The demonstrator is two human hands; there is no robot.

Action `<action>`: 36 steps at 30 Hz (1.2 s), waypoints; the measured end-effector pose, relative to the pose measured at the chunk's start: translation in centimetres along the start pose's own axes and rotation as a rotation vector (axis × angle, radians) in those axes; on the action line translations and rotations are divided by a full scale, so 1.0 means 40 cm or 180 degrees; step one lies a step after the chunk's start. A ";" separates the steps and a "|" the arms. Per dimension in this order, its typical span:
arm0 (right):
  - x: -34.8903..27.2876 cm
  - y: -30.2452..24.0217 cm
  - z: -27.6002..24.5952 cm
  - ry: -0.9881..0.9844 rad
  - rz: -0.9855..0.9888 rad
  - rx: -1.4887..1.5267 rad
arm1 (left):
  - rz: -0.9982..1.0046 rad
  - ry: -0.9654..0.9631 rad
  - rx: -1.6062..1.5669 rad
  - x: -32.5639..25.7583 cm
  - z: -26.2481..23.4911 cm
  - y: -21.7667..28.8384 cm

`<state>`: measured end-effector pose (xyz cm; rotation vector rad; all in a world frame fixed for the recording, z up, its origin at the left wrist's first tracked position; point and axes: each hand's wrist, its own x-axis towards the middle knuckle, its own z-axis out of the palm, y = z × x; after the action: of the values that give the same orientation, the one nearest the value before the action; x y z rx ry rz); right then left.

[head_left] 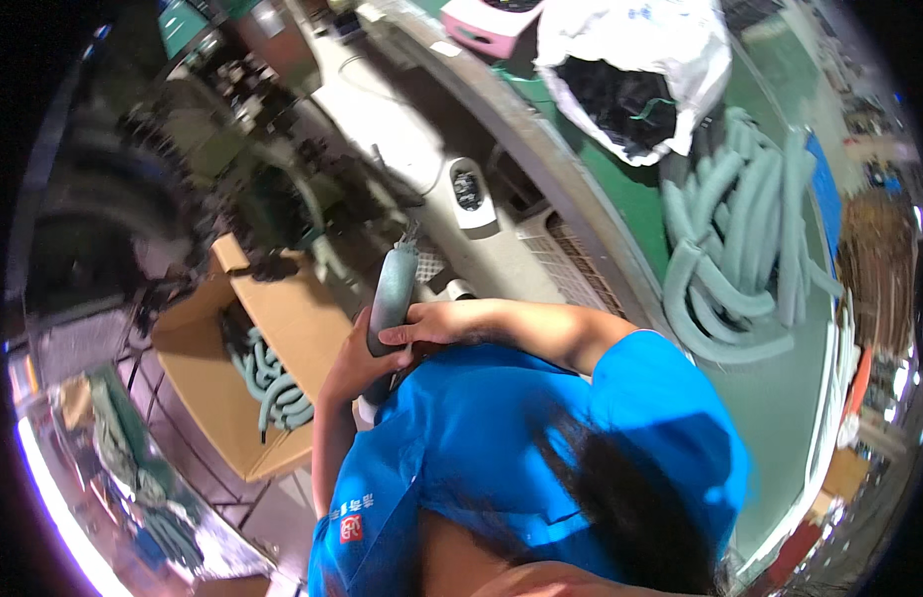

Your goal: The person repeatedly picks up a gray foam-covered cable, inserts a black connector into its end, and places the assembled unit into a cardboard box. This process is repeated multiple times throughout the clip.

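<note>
A grey-green foam tube [393,289] is held upright in front of my body, close to the blue shirt. My left hand [356,360] closes around its lower part from the left. From the right, my right hand [433,324] reaches across with its fingers curled against the same tube. Some fingertips are hidden where the hands overlap. A small metal fitting [408,237] shows at the far end of the tube; I cannot tell whether the two touch. Below my hands, a darker length [380,388] continues toward the shirt.
A cardboard box [282,328] with several grey-green tubes [272,383] stands at left. Ahead is a pale machine [496,249]. On the green table [780,383] at right lie many more foam tubes [750,229], beside a white bag [635,40] of black material and a pink container [486,28].
</note>
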<state>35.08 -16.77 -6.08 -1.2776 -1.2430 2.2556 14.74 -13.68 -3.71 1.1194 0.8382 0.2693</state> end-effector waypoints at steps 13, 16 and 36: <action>-0.420 0.212 -0.740 0.4638 0.1514 -0.4678 | 0.0339 0.0698 0.2192 -0.017 0.106 0.119; -0.434 0.210 -0.784 0.4038 0.1568 -0.4781 | 0.0797 0.1176 0.2271 -0.004 0.092 0.101; -0.296 -0.171 -0.107 0.0715 -0.2097 0.1610 | 0.0926 0.1594 0.2339 -0.144 0.117 0.152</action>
<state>44.15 -17.27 4.99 -0.7551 -0.7779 1.7268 15.44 -17.55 5.04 1.9134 1.2687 0.5205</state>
